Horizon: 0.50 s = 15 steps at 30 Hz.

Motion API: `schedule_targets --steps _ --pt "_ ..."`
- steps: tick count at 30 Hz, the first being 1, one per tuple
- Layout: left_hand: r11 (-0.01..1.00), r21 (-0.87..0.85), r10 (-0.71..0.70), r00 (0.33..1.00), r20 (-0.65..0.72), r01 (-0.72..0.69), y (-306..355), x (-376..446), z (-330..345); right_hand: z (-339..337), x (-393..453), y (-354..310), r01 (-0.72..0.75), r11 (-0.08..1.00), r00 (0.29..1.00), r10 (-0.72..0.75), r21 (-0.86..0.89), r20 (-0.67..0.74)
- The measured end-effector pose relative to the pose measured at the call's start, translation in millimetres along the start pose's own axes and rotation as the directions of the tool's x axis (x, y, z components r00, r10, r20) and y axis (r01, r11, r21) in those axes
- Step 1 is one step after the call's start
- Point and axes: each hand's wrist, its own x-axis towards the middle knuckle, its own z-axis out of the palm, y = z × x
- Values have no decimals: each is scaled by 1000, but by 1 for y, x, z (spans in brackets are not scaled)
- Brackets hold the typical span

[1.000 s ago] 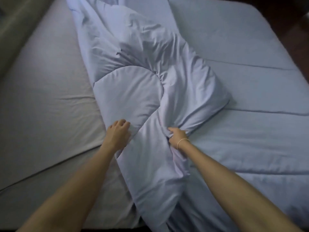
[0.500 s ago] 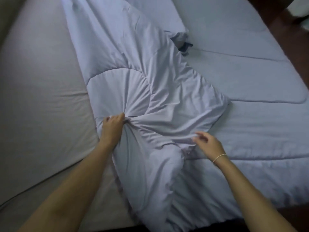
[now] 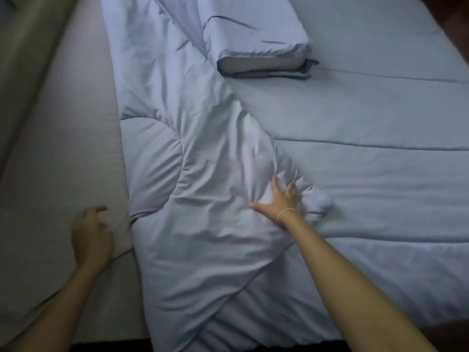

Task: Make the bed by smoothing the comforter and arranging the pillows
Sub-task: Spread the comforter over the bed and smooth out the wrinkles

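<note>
A pale blue comforter (image 3: 355, 194) covers the right part of the bed, with a rumpled folded-over strip (image 3: 203, 174) running down the middle. My right hand (image 3: 279, 201) lies flat with fingers spread on a bunched corner of that fold. My left hand (image 3: 90, 235) hovers over the bare grey sheet (image 3: 63, 161) to the left, fingers loosely curled and holding nothing. A blue pillow (image 3: 256, 44) lies at the top centre, resting partly on the comforter.
A grey-beige headboard or wall (image 3: 22, 47) runs along the far left. Dark floor (image 3: 454, 16) shows at the top right corner and beyond the bed's near edge (image 3: 114, 345).
My left hand let go of the comforter fold and moved left over the sheet. My right hand spread flat on the fabric. The fold now lies flatter and the pillow is uncovered.
</note>
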Motion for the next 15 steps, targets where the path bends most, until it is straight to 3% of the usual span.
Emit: schedule_targets --steps 3,7,11,15 --pt "964 16 266 963 -52 -265 46 10 20 23 -2 -4 -8 995 1000 7 -98 -12" --pt "863 -6 504 860 79 -505 132 7 72 25 11 6 32 992 999 -30 -119 16" --pt "802 197 467 797 383 -564 179 -9 128 15 19 23 144 983 989 -147 -112 -13" --pt "795 236 426 792 438 -558 177 -5 131 -11 15 53 283 950 955 -266 134 -134"
